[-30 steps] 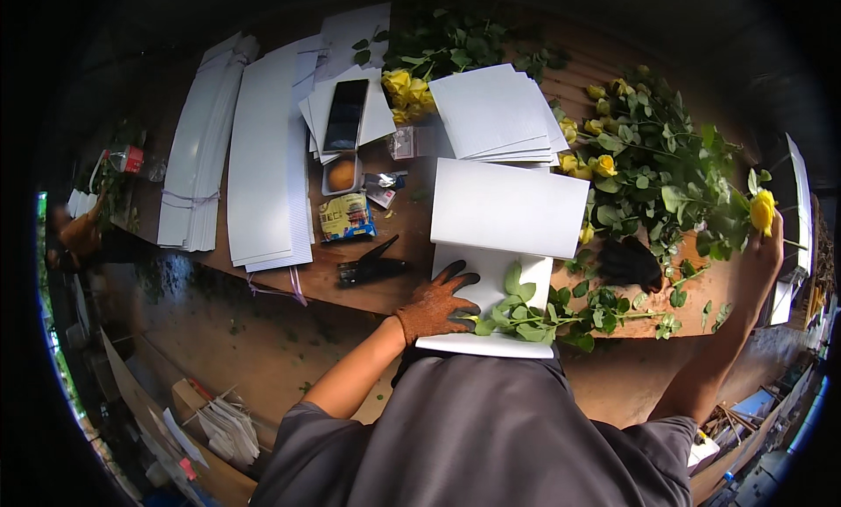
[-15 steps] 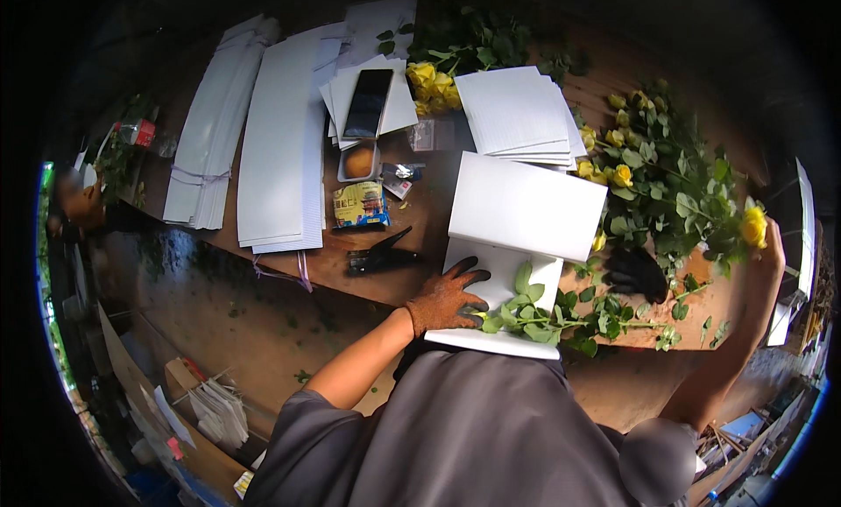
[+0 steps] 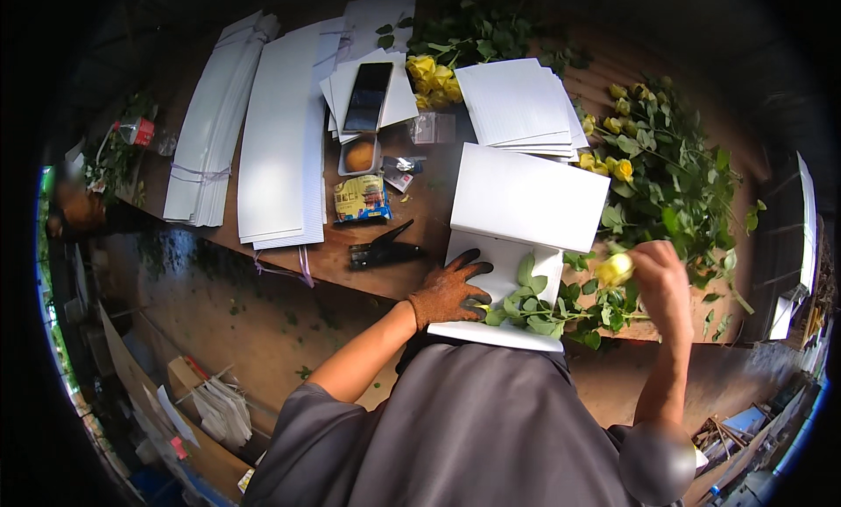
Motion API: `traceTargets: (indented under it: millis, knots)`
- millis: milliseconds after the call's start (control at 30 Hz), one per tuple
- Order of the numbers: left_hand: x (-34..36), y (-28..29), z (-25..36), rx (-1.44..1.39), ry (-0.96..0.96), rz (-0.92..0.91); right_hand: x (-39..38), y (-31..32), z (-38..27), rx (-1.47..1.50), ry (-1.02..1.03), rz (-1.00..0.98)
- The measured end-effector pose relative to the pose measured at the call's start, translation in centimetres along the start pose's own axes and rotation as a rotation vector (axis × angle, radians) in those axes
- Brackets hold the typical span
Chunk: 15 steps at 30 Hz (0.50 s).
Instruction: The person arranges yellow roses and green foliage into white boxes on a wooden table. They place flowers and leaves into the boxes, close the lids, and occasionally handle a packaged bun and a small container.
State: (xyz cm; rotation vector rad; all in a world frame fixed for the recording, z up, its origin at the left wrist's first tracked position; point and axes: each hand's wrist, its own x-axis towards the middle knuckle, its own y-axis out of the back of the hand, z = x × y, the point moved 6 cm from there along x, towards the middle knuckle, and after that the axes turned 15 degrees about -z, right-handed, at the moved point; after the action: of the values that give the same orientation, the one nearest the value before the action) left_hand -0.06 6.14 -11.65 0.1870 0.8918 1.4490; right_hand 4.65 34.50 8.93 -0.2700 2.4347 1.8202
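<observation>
Left hand (image 3: 448, 290), gloved, fingers wide, rests on white board (image 3: 501, 269); right hand (image 3: 664, 281) holds a yellow rose (image 3: 614, 270). We should grip below the bloom, sparing it.

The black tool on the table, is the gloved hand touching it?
Apart: the head view shows brown table between the black tool and the gloved left hand.

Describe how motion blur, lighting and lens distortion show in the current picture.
Head view: the right hand and its rose look smeared, the left hand sharper; head view: the white boards look bright, the picture's corners black; head view: the table's near edge bows.
</observation>
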Motion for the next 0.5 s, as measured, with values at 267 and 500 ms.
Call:
traceTargets:
  millis: [267,500]
  knots:
    - [-0.1,-0.4,0.0,-0.004,0.011,-0.001,-2.8,0.4,8.3,0.006,-0.341,0.125]
    - [-0.4,0.5,0.5,0.018,0.019,-0.005,-1.5,-0.5,2.3,-0.071,-0.192,-0.091]
